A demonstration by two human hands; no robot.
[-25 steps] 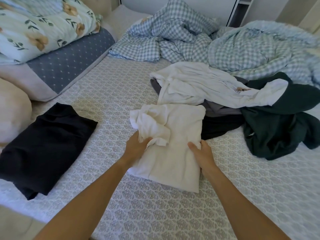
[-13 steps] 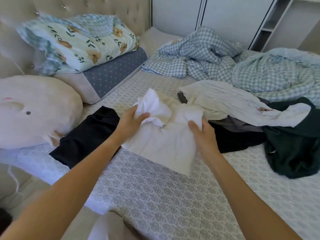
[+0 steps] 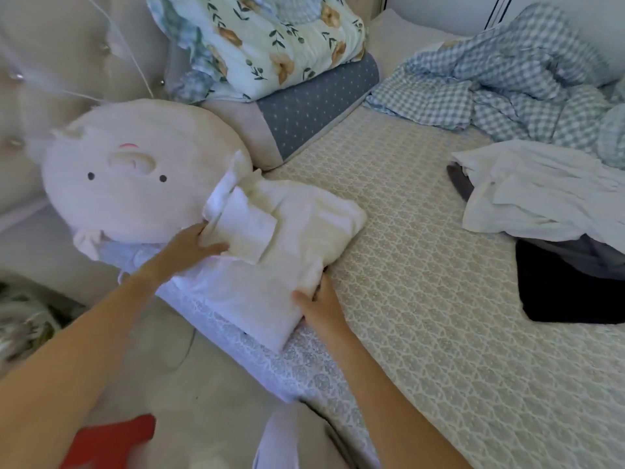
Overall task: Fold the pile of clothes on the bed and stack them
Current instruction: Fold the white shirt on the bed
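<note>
A folded white garment (image 3: 270, 252) lies at the left edge of the bed (image 3: 422, 316), against a round pig cushion (image 3: 135, 170). My left hand (image 3: 189, 245) grips its left side with the thumb on top. At its near right edge, my right hand (image 3: 318, 302) holds it with the fingers tucked under. The unfolded pile sits at the right: a crumpled white garment (image 3: 541, 194) over dark clothes (image 3: 568, 289). The folded black garment is hidden from view.
A floral pillow (image 3: 270, 45) rests on a dotted blue pillow (image 3: 314, 103) by the headboard. A checked blue blanket (image 3: 507, 72) is bunched at the far right. The floor at lower left holds a red object (image 3: 111, 441).
Both hands carried the folded white garment left, from the middle of the bed to the spot by the pig cushion where the black garment lay. My view swung left with it.
</note>
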